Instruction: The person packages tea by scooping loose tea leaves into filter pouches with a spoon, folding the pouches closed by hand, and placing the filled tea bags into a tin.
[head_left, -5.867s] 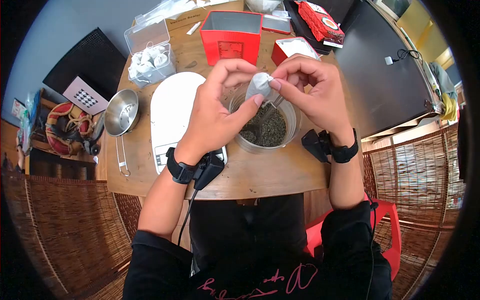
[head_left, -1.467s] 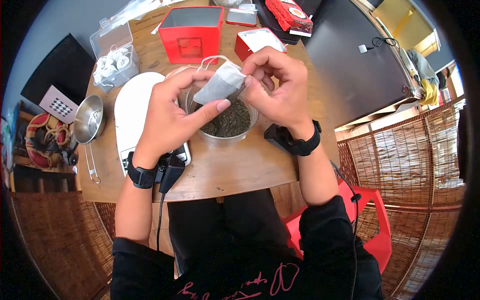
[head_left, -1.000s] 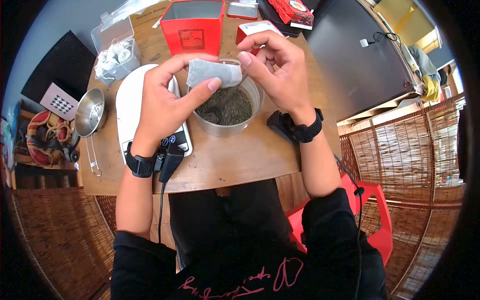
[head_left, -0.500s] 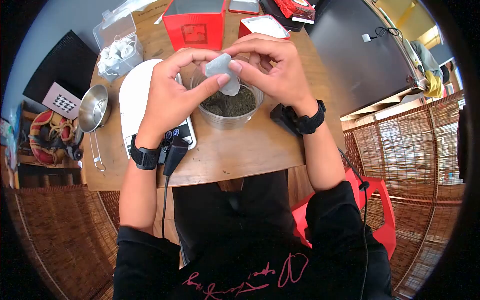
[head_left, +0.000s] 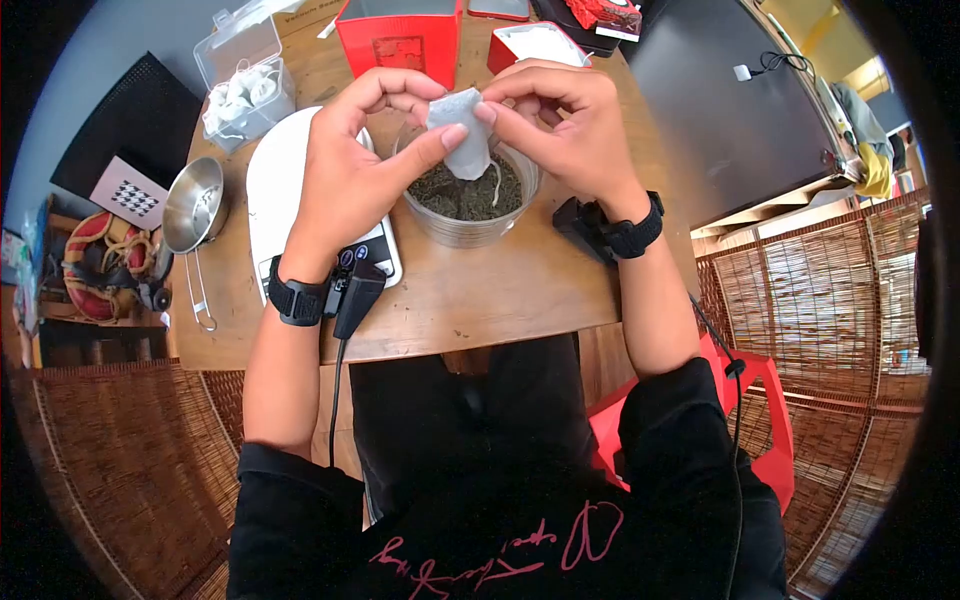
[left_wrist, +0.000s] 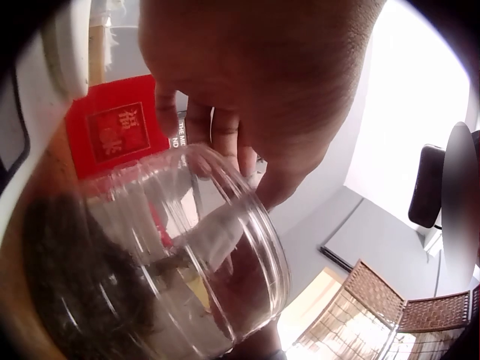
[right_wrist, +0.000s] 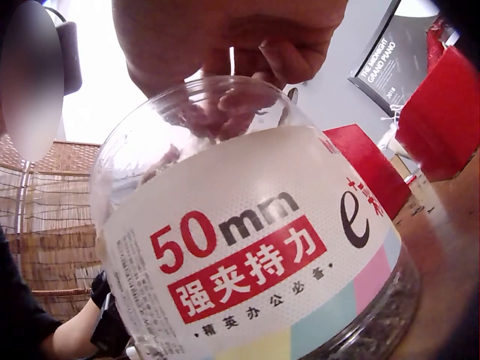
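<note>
1. The little bag (head_left: pixel 470 158) is white and looks soft and thin. It leans a bit, with its wide top up and its bottom end hanging down.
2. A pale string (head_left: pixel 497 185) hangs by the low right side of the bag and curls at the end.
3. The bag is up in the air, over a clear round tub (head_left: pixel 465 232) with dark green dry leaves (head_left: pixel 478 203) in it.
4. The left hand (head_left: pixel 350 180) holds the bag from the left. Its thumb lies across the front of the bag.
5. The right hand (head_left: pixel 580 130) pinches the top right corner of the bag with its thumb and finger.
6. So the bag is between the two hands, touching both.
7. A white scale (head_left: pixel 283 165) sits on the wooden table (head_left: pixel 520 300), left of the tub. A red box (head_left: pixel 400 45) stands behind the tub.
</note>
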